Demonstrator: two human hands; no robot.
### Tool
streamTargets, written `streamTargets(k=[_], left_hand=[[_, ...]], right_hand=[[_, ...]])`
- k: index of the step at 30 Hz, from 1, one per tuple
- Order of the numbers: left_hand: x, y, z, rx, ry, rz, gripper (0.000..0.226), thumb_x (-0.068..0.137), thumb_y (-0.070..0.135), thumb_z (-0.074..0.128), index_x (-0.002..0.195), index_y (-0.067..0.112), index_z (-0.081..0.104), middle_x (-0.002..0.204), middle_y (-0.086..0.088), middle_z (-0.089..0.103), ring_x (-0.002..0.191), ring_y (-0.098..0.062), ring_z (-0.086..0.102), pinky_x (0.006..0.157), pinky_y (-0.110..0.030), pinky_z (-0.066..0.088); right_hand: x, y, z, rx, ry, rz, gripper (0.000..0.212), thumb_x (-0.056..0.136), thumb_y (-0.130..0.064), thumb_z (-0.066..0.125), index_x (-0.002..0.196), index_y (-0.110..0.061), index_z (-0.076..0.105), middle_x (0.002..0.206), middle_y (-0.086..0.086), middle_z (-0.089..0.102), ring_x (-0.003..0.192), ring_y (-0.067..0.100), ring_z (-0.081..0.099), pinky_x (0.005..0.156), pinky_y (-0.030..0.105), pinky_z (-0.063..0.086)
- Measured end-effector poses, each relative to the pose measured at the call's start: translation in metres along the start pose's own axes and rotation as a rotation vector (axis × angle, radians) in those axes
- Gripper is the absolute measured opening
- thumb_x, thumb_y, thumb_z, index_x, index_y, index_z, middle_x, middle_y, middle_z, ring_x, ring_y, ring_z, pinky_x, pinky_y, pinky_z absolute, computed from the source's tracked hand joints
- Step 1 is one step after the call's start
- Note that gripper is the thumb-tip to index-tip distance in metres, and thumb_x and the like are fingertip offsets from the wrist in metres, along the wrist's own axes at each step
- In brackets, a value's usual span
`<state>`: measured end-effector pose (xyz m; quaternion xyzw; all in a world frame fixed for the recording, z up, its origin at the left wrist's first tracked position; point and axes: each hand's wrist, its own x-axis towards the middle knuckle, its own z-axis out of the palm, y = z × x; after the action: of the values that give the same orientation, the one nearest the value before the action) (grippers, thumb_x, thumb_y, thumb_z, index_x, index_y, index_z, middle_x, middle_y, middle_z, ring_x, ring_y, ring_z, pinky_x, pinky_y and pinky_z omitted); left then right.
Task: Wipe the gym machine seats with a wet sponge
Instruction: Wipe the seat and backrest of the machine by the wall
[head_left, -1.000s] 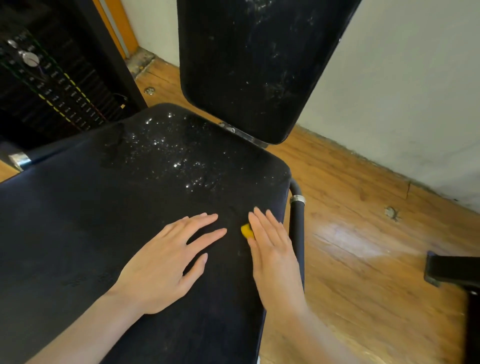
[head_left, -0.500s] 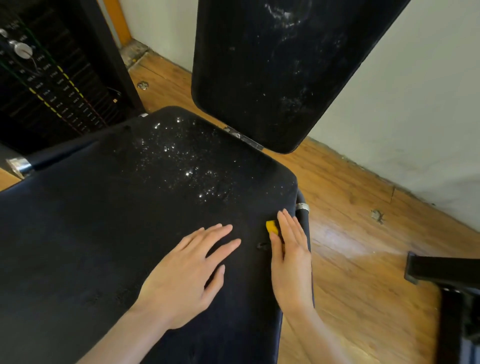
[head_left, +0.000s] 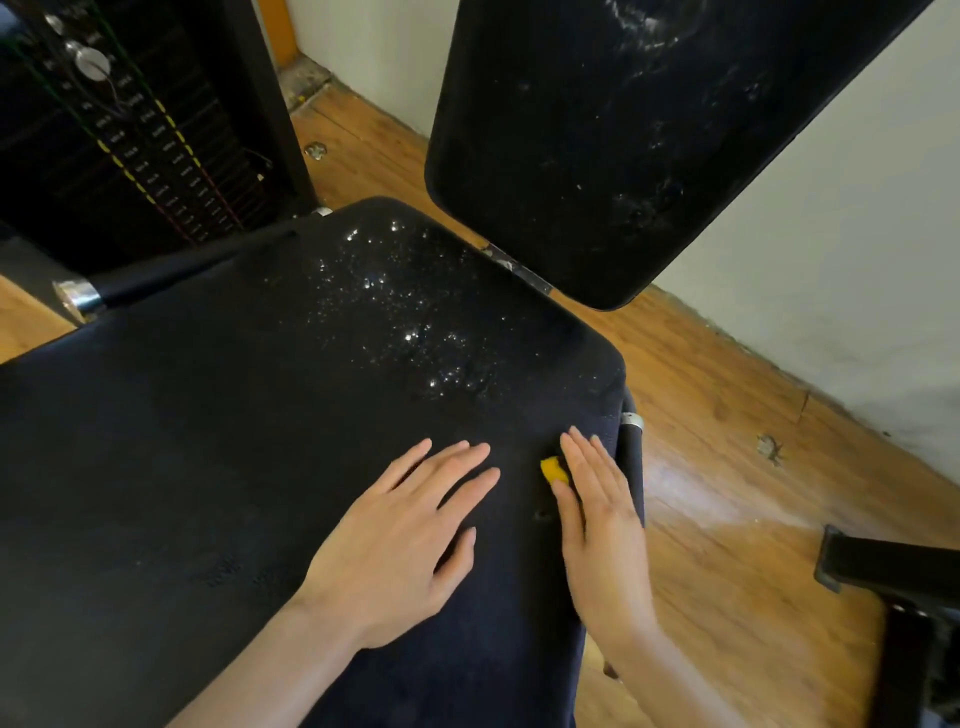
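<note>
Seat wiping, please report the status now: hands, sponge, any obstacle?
Left hand flat on seat. Right hand presses yellow sponge near seat's right edge. Droplets ahead. No obstacle.

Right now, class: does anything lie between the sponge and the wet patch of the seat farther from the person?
Nothing visible does. The sponge sits under the right hand; only bare seat separates it from the wet patch.
</note>
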<state>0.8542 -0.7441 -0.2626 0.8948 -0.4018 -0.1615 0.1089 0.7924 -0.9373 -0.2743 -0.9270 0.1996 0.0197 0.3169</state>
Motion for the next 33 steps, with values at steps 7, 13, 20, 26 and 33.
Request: streamTargets(k=[7,13,20,26,33], left_hand=[[0.003,-0.012,-0.013,-0.02,0.11,-0.198,0.056,0.098,0.035,0.035,0.149,0.014,0.044,0.154,-0.005,0.042,0.139,-0.017,0.044,0.118,-0.038,0.025],[0.009,-0.041,-0.014,-0.024,0.152,-0.278,0.055,0.099,0.036,0.032,0.146,0.012,0.047,0.153,-0.007,0.04,0.132,-0.023,0.044,0.117,-0.037,0.03],[0.01,-0.045,-0.009,-0.059,0.117,-0.242,0.053,0.099,0.037,0.032,0.145,0.017,0.049,0.155,-0.002,0.037,0.133,-0.024,0.047,0.114,-0.04,0.037],[0.011,-0.045,-0.007,-0.075,0.137,-0.223,0.052,0.099,0.035,0.033,0.144,0.016,0.05,0.152,-0.002,0.04,0.136,-0.02,0.044,0.115,-0.039,0.036],[0.012,-0.046,-0.006,-0.106,0.151,-0.225,0.045,0.101,0.03,0.041,0.144,0.017,0.05,0.153,-0.003,0.041,0.138,-0.019,0.043,0.114,-0.04,0.037]], right_hand=[[-0.013,-0.028,0.014,-0.004,0.007,-0.051,0.054,0.098,-0.032,0.046,0.149,-0.021,0.032,0.155,-0.011,0.025,0.146,0.0,0.009,0.119,0.033,0.02],[0.054,-0.035,0.021,-0.078,-0.029,-0.034,0.049,0.102,-0.029,0.044,0.148,-0.017,0.036,0.156,-0.005,0.029,0.146,0.006,0.014,0.119,0.036,0.024],[0.015,-0.038,0.028,-0.147,0.043,-0.173,0.048,0.094,-0.022,0.061,0.139,-0.013,0.049,0.145,0.002,0.047,0.139,0.012,0.029,0.11,0.039,0.038],[0.066,-0.046,0.026,-0.146,-0.026,-0.136,0.048,0.101,-0.029,0.047,0.147,-0.017,0.038,0.153,-0.003,0.035,0.143,0.007,0.018,0.115,0.035,0.03],[0.084,-0.059,0.043,-0.212,0.041,-0.129,0.046,0.099,-0.021,0.052,0.143,-0.008,0.043,0.149,0.007,0.041,0.142,0.02,0.029,0.112,0.045,0.037]])
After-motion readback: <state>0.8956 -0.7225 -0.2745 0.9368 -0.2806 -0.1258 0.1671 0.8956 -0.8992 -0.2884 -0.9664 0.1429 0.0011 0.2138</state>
